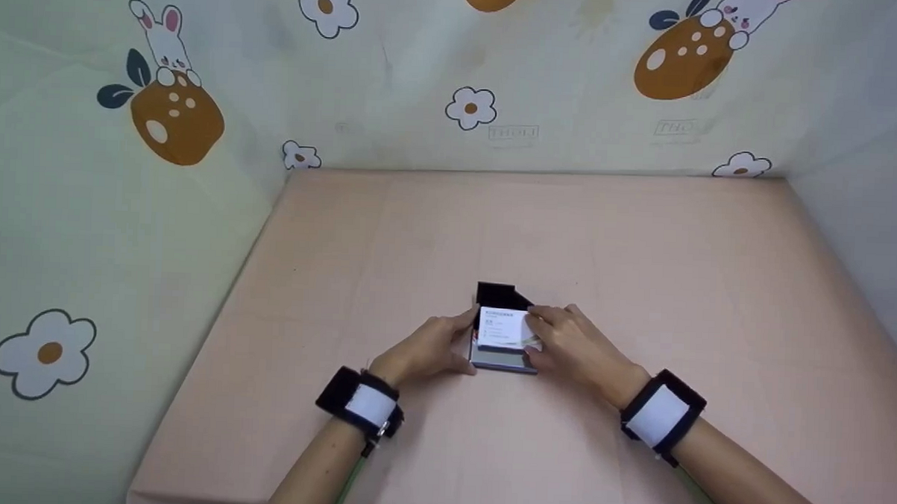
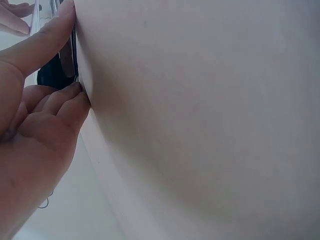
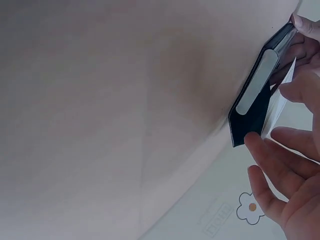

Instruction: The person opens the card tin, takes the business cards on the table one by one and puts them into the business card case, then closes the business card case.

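In the head view a black business card case [image 1: 496, 293] lies on the table with its flap laid back. A small stack of white business cards [image 1: 499, 328] is over its tray, the top one printed. My left hand [image 1: 426, 348] grips the case at its left side, thumb at the near corner and fingers farther back. From the right, my right hand [image 1: 583, 348] pinches the cards by their right edge. The right wrist view shows the cards [image 3: 275, 111] tilted up from the case [image 3: 252, 120], between thumb and fingers.
A pinkish cloth [image 1: 389, 235] covers the table. Patterned sheets hang around it, with the back sheet [image 1: 393, 116] along the far table edge and another at the left. Each wrist wears a black strap [image 1: 663, 416] with a cable.
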`<state>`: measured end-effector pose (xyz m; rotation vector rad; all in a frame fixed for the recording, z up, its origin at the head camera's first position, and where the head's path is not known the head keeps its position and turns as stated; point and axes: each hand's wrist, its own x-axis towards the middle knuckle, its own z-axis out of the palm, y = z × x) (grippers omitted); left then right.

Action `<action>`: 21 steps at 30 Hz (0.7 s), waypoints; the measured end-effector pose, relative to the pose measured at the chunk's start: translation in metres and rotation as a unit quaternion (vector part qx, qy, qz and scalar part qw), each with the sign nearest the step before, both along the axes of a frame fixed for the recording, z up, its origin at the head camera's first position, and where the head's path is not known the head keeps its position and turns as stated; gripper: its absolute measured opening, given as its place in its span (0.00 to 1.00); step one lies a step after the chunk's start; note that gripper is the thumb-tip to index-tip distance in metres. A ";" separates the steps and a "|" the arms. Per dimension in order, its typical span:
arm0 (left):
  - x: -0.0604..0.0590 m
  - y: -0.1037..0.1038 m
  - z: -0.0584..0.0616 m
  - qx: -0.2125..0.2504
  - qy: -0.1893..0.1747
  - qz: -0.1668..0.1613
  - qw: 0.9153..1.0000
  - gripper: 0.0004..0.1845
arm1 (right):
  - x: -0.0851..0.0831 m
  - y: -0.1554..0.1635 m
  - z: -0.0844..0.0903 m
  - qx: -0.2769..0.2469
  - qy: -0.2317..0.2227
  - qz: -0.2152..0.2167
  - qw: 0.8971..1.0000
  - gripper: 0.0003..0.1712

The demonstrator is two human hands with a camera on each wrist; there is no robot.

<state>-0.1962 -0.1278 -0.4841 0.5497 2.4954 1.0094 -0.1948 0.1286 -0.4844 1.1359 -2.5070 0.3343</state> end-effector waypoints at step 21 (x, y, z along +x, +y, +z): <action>0.000 0.001 0.000 0.001 -0.013 0.012 1.000 0.52 | -0.001 -0.006 0.001 -0.011 -0.147 -0.021 0.989 0.18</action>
